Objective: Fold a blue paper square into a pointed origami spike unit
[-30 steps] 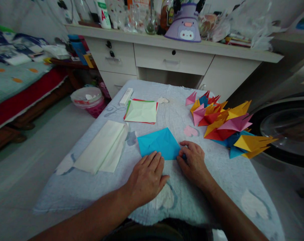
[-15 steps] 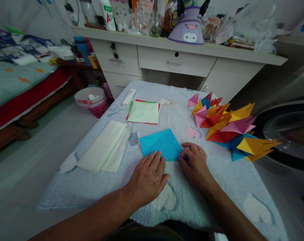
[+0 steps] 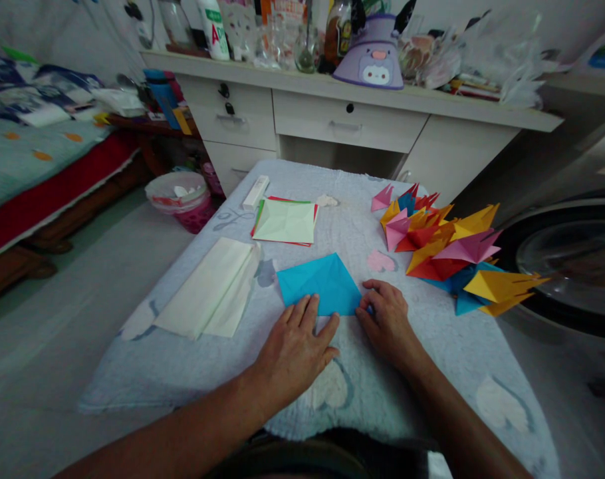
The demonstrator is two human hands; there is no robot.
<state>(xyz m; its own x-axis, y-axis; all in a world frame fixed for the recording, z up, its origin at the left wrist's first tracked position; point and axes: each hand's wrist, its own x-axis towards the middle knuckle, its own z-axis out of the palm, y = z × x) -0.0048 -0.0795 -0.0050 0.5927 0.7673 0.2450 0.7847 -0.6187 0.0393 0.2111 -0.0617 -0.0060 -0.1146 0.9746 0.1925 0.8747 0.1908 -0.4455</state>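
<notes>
A creased sheet of blue origami paper (image 3: 322, 283) lies on the cloth-covered table in front of me, its near edge folded straight. My left hand (image 3: 302, 339) rests on that edge, fingers extended flat and the index finger a little apart. At the paper's right corner, my right hand (image 3: 386, 319) has thumb and index finger pinched on it, other fingers curled. Beyond the blue sheet lies a stack of paper squares (image 3: 286, 222), pale green on top with red and green edges showing. Folded paper cranes (image 3: 435, 246) in yellow, red, pink and blue are bunched at the right.
A folded cream cloth or paper (image 3: 210, 289) lies left of my left hand. A small white box (image 3: 256, 192) sits near the table's far left. Behind stands a white drawer desk (image 3: 350, 126). A pink bin (image 3: 183, 203) stands on the floor, a washing machine (image 3: 572, 259) at right.
My left index finger has spread away from the other fingers, toward the right along the paper's near edge. The right hand still pinches the corner. The view has shifted slightly.
</notes>
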